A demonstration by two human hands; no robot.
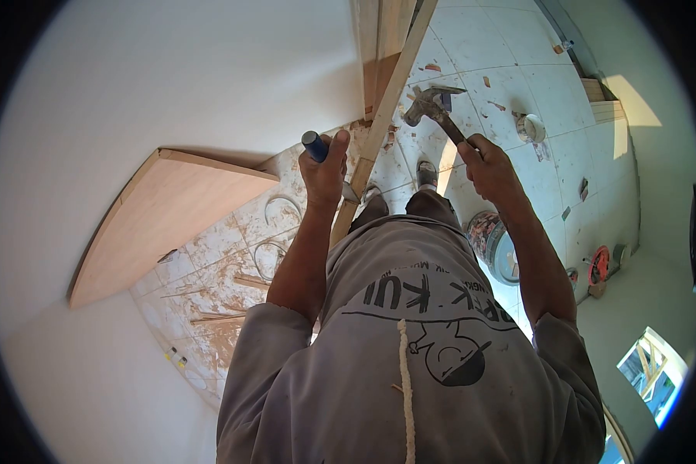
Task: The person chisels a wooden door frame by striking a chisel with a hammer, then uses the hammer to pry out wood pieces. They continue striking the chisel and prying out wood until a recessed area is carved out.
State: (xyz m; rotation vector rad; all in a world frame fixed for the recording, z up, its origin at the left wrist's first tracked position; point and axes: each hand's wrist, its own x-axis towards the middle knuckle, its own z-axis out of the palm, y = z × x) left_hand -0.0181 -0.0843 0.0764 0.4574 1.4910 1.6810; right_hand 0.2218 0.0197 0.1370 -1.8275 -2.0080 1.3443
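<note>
My left hand (325,172) is closed around the blue handle of a chisel (315,145). Below the fist, a short piece of its metal blade shows against the edge of a long wooden strip (388,100), which runs slanting up beside my legs. My right hand (489,166) grips the wooden handle of a claw hammer (433,108). The hammer is raised to the right of the strip, its head pointing up and left, apart from the chisel. How far the blade's tip goes into the wood I cannot make out.
A wooden panel (170,209) leans on the left wall. Wood shavings (209,325) and offcuts litter the tiled floor. A bucket (496,247) stands by my right leg, and a small round container (530,128) farther off. A red power tool (599,265) lies near the right wall.
</note>
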